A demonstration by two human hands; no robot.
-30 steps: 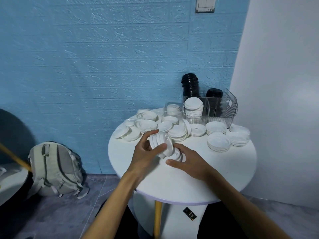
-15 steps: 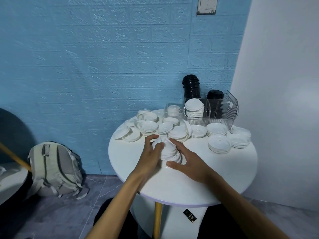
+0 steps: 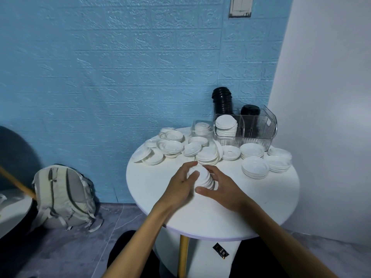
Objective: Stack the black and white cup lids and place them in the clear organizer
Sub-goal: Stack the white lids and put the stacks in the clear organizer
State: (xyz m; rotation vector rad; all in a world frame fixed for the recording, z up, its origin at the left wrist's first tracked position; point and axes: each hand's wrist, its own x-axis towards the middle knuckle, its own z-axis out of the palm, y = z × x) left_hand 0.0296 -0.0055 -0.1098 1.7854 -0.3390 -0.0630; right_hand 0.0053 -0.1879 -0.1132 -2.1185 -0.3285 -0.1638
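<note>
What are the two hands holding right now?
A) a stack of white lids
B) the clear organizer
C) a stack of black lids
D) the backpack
A: the left hand and right hand wrap a stack of white lids on the table.

Grey backpack (image 3: 64, 196) on floor by blue wall, wall switch (image 3: 240, 6) up top, round white table (image 3: 261, 207).

Lid stack (image 3: 204, 177) (half-hidden by hands)
</note>
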